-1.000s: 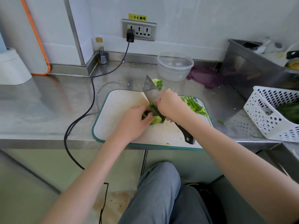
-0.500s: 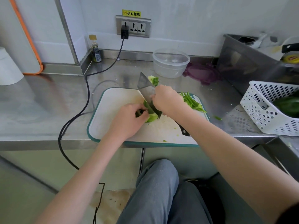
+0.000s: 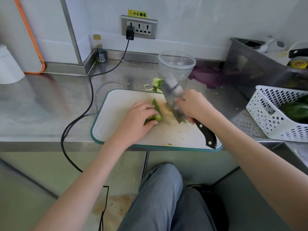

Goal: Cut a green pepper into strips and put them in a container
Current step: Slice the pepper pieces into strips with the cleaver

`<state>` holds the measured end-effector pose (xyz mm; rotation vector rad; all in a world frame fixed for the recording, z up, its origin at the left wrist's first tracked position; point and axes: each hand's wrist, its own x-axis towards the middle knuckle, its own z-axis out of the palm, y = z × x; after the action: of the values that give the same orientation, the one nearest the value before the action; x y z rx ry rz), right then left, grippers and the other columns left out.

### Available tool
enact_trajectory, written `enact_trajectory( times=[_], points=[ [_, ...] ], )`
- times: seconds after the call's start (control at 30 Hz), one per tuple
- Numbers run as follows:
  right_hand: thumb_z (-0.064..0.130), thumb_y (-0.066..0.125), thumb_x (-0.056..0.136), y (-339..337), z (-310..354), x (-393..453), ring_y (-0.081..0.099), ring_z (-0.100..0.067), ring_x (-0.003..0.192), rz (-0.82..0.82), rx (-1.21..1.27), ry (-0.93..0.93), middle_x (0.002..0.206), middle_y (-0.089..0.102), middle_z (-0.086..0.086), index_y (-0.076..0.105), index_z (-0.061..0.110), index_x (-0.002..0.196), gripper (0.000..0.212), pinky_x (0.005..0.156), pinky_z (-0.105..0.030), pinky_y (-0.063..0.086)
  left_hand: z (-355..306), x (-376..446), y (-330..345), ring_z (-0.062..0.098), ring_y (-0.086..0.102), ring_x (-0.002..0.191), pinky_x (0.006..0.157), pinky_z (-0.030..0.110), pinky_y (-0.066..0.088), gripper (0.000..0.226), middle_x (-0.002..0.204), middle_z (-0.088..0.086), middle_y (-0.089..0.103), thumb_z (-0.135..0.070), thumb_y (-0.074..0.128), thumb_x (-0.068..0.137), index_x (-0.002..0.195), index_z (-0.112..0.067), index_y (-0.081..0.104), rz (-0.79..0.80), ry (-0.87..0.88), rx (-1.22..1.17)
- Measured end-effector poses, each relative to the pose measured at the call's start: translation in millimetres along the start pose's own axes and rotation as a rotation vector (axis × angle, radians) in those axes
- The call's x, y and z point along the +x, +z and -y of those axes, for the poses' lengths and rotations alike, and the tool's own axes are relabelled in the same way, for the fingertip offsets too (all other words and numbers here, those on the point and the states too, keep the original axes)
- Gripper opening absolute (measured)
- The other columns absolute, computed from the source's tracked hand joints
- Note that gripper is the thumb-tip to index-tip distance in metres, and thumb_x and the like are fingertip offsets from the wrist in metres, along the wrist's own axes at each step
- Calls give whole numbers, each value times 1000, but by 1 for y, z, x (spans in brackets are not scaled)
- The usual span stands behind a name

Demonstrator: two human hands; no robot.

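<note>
A black cable [image 3: 78, 117] runs from the wall socket [image 3: 139, 27] across the steel counter [image 3: 41, 104]; a small bottle [image 3: 99, 49] stands in the corner. On the white cutting board [image 3: 116, 130], the left hand [image 3: 136, 119] curls over a piece of green pepper [image 3: 155, 112], pinning it to the board. Just beside it, the right hand [image 3: 195, 105] grips a cleaver [image 3: 173, 97] at the blade's base, blade tilted, black handle toward the board's near edge. Pepper scraps [image 3: 155, 85] lie beyond the board's far edge. Behind stands a clear container [image 3: 176, 64], a purple lid [image 3: 208, 77] beside it. Far right, a white basket [image 3: 275, 117] holds more peppers [image 3: 295, 110].
</note>
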<state>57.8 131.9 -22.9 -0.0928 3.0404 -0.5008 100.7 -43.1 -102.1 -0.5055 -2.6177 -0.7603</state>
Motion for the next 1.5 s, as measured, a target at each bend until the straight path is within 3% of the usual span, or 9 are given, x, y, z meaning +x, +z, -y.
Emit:
enact_trajectory(
  times=[0.1, 0.27, 0.4, 0.57, 0.83, 1.0, 1.1, 1.27, 1.5],
  points=[
    [24, 41, 95, -9, 2, 0, 50, -19, 27, 15, 66, -21, 34, 52, -5, 49, 0, 97, 25, 36, -21, 41, -3, -3, 3, 28, 28, 124, 106, 32, 24, 27, 128, 11, 42, -26, 59, 89, 114, -17, 63, 14, -52, 46],
    [32, 41, 98, -13, 13, -9, 46, -18, 35, -60, -6, -128, 65, 54, -8, 42, 9, 100, 23, 41, -26, 34, -6, -5, 2, 33, 35, 111, 100, 39, 28, 40, 128, 13, 36, -39, 35, 94, 120, -17, 56, 83, -84, 47],
    [29, 39, 99, -7, 20, -12, 44, -11, 20, -3, 19, -127, 60, 53, -9, 41, 10, 98, 20, 35, -20, 36, -6, -4, 0, 27, 40, 108, 96, 32, 32, 28, 121, 8, 41, -21, 53, 93, 120, -13, 53, 26, -80, -33],
    [29, 37, 100, -3, 25, -16, 41, -9, 17, 26, 44, -114, 56, 53, -10, 38, 11, 96, 19, 31, -15, 35, -5, -4, 2, 17, 43, 93, 83, 24, 36, 27, 113, 3, 40, -21, 63, 87, 107, -9, 50, -55, -90, -89],
    [23, 36, 100, 5, 32, -18, 48, -15, 24, 5, 38, -94, 60, 57, -13, 42, 7, 98, 18, 30, -24, 45, -4, -4, 2, 20, 45, 79, 74, 32, 42, 30, 104, 1, 37, -24, 67, 84, 100, -7, 48, -86, -142, -103],
    [11, 38, 97, 11, 31, -18, 47, -18, 37, -6, -39, -124, 63, 49, -8, 42, 6, 100, 7, 27, -21, 38, -3, -4, 4, 19, 49, 84, 77, 30, 44, 29, 106, 3, 38, -25, 67, 83, 102, -7, 53, -82, -138, -105],
    [14, 39, 97, 16, 32, -19, 47, -23, 52, -19, -32, -145, 68, 44, -6, 39, 10, 96, 5, 42, -29, 40, -2, -4, 4, 20, 50, 83, 75, 31, 45, 31, 107, 6, 41, -25, 68, 82, 102, -6, 53, -90, -124, -87],
    [13, 38, 97, 24, 34, -18, 52, -24, 60, -53, -76, -132, 67, 38, -2, 39, 10, 98, 3, 41, -27, 37, -3, -5, 4, 21, 50, 83, 75, 32, 45, 33, 106, 8, 42, -26, 69, 81, 101, -6, 53, -100, -118, -82],
    [18, 43, 100, 32, 37, -26, 61, -33, 94, -91, -124, -130, 104, 60, -13, 46, 5, 114, 20, 61, -33, 36, -1, -4, 5, 20, 52, 83, 77, 29, 44, 33, 104, 6, 42, -26, 69, 81, 101, -7, 52, -105, -133, -78]
  ],
)
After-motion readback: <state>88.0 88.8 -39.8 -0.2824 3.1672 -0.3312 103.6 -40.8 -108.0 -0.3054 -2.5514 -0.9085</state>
